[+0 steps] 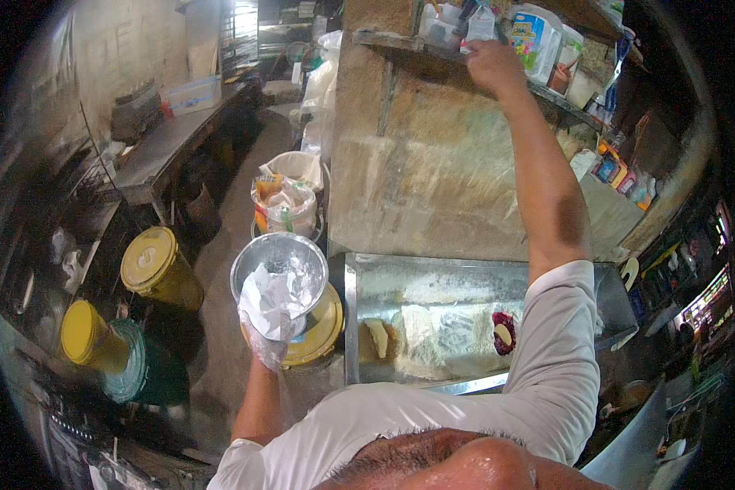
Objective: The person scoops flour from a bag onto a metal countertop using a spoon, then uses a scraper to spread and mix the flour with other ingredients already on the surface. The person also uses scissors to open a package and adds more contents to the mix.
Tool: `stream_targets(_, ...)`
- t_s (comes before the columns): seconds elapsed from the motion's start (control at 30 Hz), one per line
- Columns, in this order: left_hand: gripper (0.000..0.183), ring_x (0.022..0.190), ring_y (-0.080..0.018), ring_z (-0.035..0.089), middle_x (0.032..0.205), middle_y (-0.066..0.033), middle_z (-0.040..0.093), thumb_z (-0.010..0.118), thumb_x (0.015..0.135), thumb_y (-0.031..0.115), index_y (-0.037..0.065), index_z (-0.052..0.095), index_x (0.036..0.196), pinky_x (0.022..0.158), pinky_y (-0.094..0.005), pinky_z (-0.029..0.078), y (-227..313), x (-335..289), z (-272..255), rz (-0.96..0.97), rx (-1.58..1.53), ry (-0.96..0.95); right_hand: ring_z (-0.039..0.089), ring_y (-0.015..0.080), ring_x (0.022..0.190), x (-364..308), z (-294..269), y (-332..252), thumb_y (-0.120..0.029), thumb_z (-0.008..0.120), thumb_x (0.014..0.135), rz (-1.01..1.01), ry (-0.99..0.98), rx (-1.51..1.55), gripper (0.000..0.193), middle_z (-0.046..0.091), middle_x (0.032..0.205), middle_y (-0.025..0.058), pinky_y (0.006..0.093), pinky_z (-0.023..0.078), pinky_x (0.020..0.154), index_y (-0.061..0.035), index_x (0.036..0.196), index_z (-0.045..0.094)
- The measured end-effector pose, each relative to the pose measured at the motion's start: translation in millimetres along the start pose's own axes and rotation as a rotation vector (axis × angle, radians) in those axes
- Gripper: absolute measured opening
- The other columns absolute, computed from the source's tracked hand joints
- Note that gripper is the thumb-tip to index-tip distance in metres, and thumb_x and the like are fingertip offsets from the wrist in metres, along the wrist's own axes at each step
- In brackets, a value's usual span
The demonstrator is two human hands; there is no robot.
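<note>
My left hand grips the near rim of a round metal bowl. White powder coats the bowl's inside, and a crumpled white sheet lies in it beside my fingers. The hand looks whitish, dusted or covered with thin plastic; which one I cannot tell. Stretched far forward, my right hand is closed at the wall shelf, on the lower end of a small white packet. Its fingertips are partly hidden. Next to it on the shelf stands a white and blue printed container.
A metal trough before me holds white flour, a pale lump and a dark red piece. Yellow-lidded buckets stand to the left, another lid under the bowl. Open sacks stand beyond; a metal-topped table is farther left.
</note>
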State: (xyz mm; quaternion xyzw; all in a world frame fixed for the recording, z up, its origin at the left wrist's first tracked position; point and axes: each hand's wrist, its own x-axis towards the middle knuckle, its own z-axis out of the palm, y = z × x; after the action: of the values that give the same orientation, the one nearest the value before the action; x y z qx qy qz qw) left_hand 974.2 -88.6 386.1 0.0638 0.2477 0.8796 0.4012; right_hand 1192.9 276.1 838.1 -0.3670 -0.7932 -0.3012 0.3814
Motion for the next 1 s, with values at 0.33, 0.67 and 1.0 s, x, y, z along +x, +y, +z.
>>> stream_targets(0.33,0.056,0.119,-0.0310,0.058,0.134,-0.0117,0.057,0.030,0.102,0.046,0.010,0.046,0.142,0.099,-0.0454,0.050,-7.4,-0.8,-36.7,-0.059,-0.124,-0.167,0.049,0.0386,0.126,5.3,-3.4,-32.0,-0.037,0.049,0.090,0.053,-0.357,-0.121,0.050,0.056,0.136,0.0121,0.0654,0.034,0.101,-0.0218,0.138,0.053)
stream_targets(0.67,0.061,0.120,-0.0314,0.057,0.138,-0.0119,0.054,0.027,0.101,0.049,0.011,0.040,0.147,0.098,-0.0449,0.050,1.8,-31.6,-24.1,0.115,-0.056,-0.202,0.052,0.0347,0.123,11.8,-16.6,-49.9,-0.022,0.051,0.086,0.001,-0.367,0.063,0.047,0.058,0.134,0.0095,0.0587,0.036,0.098,-0.0211,0.133,0.058)
stream_targets(1.0,0.067,0.121,-0.0317,0.056,0.143,-0.0106,0.050,0.019,0.100,0.057,0.015,0.036,0.150,0.098,-0.0443,0.049,-7.3,-20.7,-47.0,0.082,-0.086,-0.225,0.052,0.0350,0.125,-3.2,2.4,-56.8,-0.020,0.055,0.085,-0.071,-0.198,0.168,0.038,0.060,0.126,0.0143,0.0592,0.035,0.101,-0.0144,0.121,0.063)
